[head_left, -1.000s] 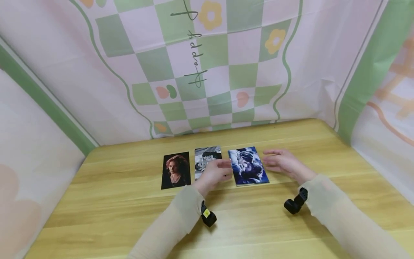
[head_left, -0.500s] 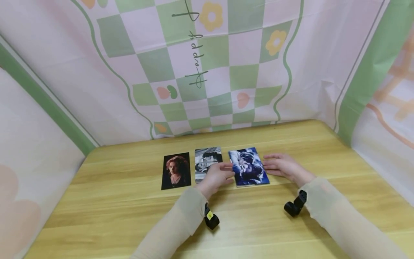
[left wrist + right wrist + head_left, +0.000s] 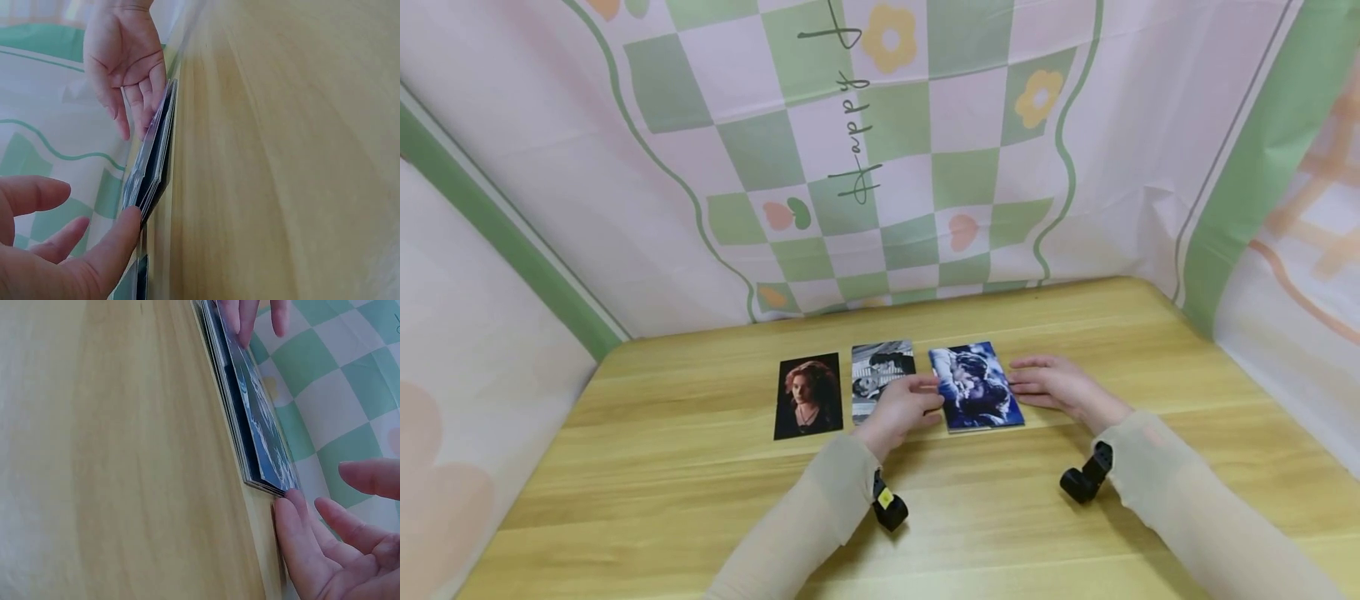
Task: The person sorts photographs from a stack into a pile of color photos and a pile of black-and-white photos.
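Stack of photo cards [image 3: 976, 387] lies flat on the wooden surface [image 3: 700, 500]. Left hand [image 3: 901, 407] and right hand [image 3: 1054, 385] bracket the stack's two sides, fingers straight, spread, tips touching its edges, likely squaring it. Portrait card [image 3: 808, 395] and grey card [image 3: 880, 367] lie left of the stack.
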A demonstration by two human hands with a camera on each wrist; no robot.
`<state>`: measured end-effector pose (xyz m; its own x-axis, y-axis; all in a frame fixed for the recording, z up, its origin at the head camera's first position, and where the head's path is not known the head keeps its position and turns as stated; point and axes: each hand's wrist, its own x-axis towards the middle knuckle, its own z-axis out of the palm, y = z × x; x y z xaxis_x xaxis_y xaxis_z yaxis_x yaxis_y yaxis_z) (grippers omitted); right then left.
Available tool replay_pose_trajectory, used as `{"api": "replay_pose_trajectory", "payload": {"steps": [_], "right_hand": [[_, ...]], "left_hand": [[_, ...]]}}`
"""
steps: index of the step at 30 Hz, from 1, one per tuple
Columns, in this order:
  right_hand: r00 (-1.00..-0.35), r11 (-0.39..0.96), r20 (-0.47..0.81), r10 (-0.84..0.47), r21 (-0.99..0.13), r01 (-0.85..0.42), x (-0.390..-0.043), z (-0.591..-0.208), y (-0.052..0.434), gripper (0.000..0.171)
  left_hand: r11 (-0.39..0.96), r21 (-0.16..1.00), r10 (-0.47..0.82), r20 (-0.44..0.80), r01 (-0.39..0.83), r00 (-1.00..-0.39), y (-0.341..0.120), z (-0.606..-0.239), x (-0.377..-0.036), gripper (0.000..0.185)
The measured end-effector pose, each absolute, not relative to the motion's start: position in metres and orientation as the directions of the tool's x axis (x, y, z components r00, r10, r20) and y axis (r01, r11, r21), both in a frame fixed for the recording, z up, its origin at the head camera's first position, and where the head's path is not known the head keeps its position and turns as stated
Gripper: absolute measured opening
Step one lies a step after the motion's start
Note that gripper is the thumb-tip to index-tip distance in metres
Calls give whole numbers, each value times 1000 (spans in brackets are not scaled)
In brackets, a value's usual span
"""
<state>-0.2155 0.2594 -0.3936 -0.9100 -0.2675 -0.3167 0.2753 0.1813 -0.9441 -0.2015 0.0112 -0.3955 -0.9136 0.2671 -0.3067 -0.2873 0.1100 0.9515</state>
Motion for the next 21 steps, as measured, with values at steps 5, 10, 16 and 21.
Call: {"api": "replay_pose_trajectory", "payload": {"steps": [5, 10, 16, 21], "right_hand": [[-911, 176, -311, -272, -947, 270, -214, -391, 260, 60], [-912, 177, -304, -277, -949, 262, -213, -389, 260, 58], [-916, 187, -303, -263, -947, 260, -212, -388, 259, 57], [-930, 188, -297, -216, -948, 259, -211, -388, 256, 55]], "left_hand": [[113, 952, 270, -305, -284, -914, 11, -394, -201, 38], [115, 952, 271, -305, -284, -913, 10, -392, -201, 38], [114, 957, 277, -289, -268, -916, 10, -388, -199, 38], [104, 957, 284, -289, -270, -914, 10, -387, -198, 37]]}}
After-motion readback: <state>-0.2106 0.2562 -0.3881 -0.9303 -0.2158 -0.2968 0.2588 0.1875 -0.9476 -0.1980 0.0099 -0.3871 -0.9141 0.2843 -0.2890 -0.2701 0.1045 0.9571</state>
